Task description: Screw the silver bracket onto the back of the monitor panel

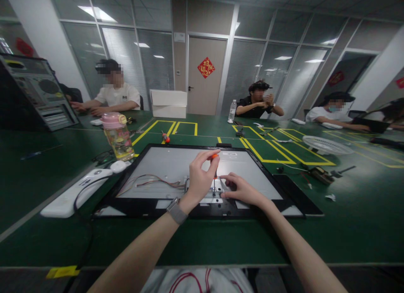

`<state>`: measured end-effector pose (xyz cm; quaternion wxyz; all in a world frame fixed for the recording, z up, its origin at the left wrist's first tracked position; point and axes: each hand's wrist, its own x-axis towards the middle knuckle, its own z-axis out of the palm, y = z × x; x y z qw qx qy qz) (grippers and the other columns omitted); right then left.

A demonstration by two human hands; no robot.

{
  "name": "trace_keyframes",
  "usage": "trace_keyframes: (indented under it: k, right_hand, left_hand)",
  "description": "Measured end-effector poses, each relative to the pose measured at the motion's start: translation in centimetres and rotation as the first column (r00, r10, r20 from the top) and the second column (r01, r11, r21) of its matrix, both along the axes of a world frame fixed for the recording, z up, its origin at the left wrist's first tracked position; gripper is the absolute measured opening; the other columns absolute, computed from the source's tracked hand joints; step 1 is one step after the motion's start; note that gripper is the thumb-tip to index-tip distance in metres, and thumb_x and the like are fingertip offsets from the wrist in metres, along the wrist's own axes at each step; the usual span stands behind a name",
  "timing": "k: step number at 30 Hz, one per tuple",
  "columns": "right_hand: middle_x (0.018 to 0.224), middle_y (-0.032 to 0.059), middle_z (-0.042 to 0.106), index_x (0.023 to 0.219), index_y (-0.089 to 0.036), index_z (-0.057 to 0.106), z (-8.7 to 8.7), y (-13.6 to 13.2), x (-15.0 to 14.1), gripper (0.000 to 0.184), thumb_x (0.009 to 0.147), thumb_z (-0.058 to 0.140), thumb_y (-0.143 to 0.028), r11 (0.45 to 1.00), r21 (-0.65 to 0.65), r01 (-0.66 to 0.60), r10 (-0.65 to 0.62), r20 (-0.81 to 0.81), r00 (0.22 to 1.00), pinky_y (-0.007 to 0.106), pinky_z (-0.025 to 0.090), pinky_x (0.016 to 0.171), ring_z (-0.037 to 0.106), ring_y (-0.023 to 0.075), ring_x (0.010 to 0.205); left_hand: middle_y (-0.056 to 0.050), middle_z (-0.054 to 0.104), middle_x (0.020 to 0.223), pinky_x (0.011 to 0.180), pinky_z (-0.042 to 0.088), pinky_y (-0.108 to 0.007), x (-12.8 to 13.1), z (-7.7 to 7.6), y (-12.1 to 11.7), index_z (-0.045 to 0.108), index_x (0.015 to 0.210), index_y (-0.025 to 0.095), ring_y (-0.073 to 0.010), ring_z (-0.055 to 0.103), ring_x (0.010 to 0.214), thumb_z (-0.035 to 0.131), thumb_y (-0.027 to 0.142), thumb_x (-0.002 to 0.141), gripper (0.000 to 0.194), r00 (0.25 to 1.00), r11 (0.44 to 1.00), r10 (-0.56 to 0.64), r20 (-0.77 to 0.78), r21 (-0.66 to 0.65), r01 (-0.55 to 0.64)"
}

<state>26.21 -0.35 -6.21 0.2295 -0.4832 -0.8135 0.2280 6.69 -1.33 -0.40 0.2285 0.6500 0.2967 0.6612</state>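
Observation:
A flat display panel (pixel 252 175) with a grey back and black frame lies on the table in front of me. My left hand (pixel 202 177), a watch on its wrist, grips the orange and black handle of a screwdriver (pixel 216 171) from above. The screwdriver stands upright, its shaft down at a metal bracket (pixel 208 192) near the panel's lower middle. Beside it, my right hand (pixel 241 190) has index finger and thumb apart at the bracket's right side; whether they press on it I cannot tell. Thin wires (pixel 158 180) run left from the bracket.
Left of the panel are a white power bank-like case (pixel 77 196) with a black cable and a pink-lidded bottle (pixel 118 137). A black slab (pixel 295 194) lies at the right, near a white fan grille (pixel 328 145). Several people sit across the green table (pixel 195 242).

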Motion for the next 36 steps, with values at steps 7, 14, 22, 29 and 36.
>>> trace_keyframes:
  k: [7,14,22,29,36]
  right_hand:
    - [0.089,0.0024,0.054,0.125,-0.021,0.063,-0.08,0.01,-0.01,0.056,0.073,0.078,-0.040,1.000,0.002,-0.006,0.006,-0.008,1.000,0.031,0.045,0.075,0.056,0.0197,0.082]
    - [0.090,0.0026,0.054,0.124,-0.020,0.062,-0.22,0.07,0.08,0.056,0.074,0.077,-0.041,1.000,-0.003,0.000,0.000,0.000,1.000,0.031,0.045,0.075,0.056,0.0198,0.082]
    - [0.089,0.0022,0.054,0.124,-0.022,0.063,-0.11,0.01,0.00,0.056,0.074,0.078,-0.039,1.000,0.004,0.001,-0.001,-0.006,1.000,0.030,0.045,0.075,0.056,0.0197,0.082]
    - [0.088,0.0027,0.054,0.123,-0.020,0.064,-0.05,-0.05,-0.07,0.055,0.073,0.078,-0.040,1.000,0.007,0.003,-0.003,-0.010,1.000,0.031,0.045,0.074,0.056,0.0202,0.081]
    - [0.090,0.0029,0.055,0.123,-0.020,0.063,-0.08,-0.09,-0.03,0.055,0.074,0.077,-0.040,1.000,0.006,0.000,0.000,-0.011,1.000,0.032,0.046,0.076,0.056,0.0205,0.082]
  left_hand:
    - [-0.006,0.068,0.103,0.087,0.048,-0.033,-0.14,-0.29,0.12,0.069,0.106,0.021,-0.0174,0.062,0.097,0.042,0.021,0.096,0.029,0.996,0.997,-0.080,-0.026,-0.001,0.080]
    - [-0.004,0.061,0.090,0.078,0.048,-0.029,0.04,-0.08,0.05,0.070,0.099,0.021,-0.0151,0.058,0.084,0.059,0.020,0.087,0.016,1.000,1.000,-0.011,-0.017,0.026,0.011]
    - [-0.007,0.070,0.107,0.090,0.048,-0.034,-0.01,-0.42,0.26,0.066,0.113,0.020,-0.0177,0.064,0.099,0.043,0.022,0.096,0.029,0.990,0.989,-0.138,0.000,-0.056,0.137]
    - [-0.005,0.066,0.096,0.083,0.049,-0.031,0.07,-0.30,0.10,0.069,0.104,0.022,-0.0161,0.061,0.088,0.058,0.021,0.088,0.020,0.998,0.999,-0.053,-0.035,-0.012,0.052]
    - [-0.005,0.063,0.095,0.080,0.049,-0.030,0.16,-0.09,-0.05,0.068,0.101,0.021,-0.0156,0.059,0.087,0.055,0.020,0.090,0.018,0.999,0.999,-0.032,-0.015,-0.006,0.032]
